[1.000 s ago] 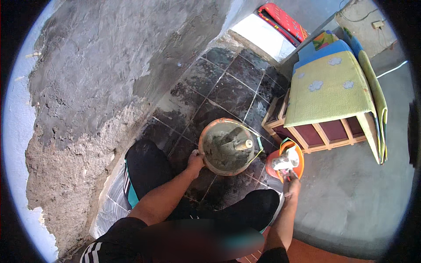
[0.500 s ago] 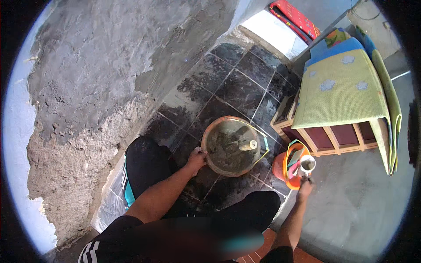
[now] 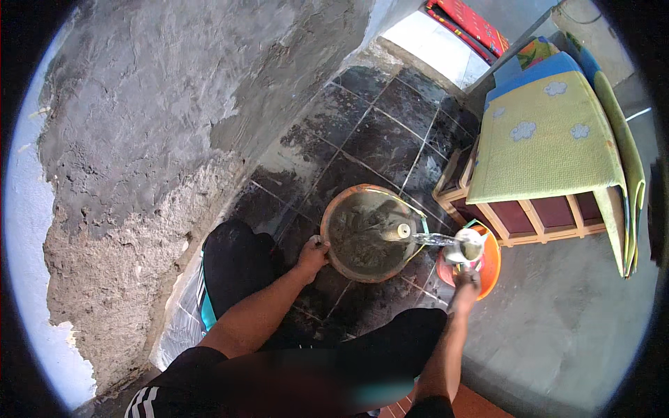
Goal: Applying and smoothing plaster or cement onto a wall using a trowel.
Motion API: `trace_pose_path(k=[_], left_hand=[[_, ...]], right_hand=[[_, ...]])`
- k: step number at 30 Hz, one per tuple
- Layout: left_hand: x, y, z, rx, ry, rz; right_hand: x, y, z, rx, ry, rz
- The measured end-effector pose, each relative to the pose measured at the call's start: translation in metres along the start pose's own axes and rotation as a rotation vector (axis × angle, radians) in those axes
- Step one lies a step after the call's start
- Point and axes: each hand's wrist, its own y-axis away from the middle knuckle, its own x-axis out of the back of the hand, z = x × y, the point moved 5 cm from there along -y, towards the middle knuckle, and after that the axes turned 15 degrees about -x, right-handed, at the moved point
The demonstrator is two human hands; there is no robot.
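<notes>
A round basin (image 3: 348, 274) of wet grey mortar (image 3: 354, 233) rests on the floor before me. My left hand (image 3: 313, 254) is closed on its left rim. A tool with a pale, round-ended handle (image 3: 396, 233) stands in the mortar; its working end is hidden. To the right, my right hand (image 3: 467, 280) grips a white mug (image 3: 469, 244) by its handle, above an orange bucket (image 3: 492, 261). The mug is tilted left, and water (image 3: 433, 239) streams from it toward the basin's right side. Some items inside the bucket are partly covered by the mug.
Dark tiles (image 3: 348, 129) stained with mortar surround the basin. A partly plastered wall (image 3: 139, 139) rises at left. Right of the basin stands a wooden cabinet (image 3: 512, 219) draped with a yellow mat (image 3: 547, 150). A folded red cloth (image 3: 470, 28) lies at the back.
My right hand has moved the mug left and tipped it, so that water now pours out toward the basin. My left hand stays on the rim.
</notes>
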Motion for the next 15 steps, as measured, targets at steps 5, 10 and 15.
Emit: trace_pose_path(k=[5, 10, 15], left_hand=[[0.01, -0.004, -0.003, -0.01, 0.051, -0.012], [0.0, 0.005, 0.01, 0.024, 0.053, -0.011], [-0.017, 0.002, 0.011, 0.051, 0.062, -0.052]], right_hand=[[0.058, -0.065, 0.02, -0.165, -0.37, 0.094], [0.122, -0.152, 0.067, -0.099, 0.08, 0.064], [0.131, -0.173, 0.065, 0.208, 0.739, 0.445]])
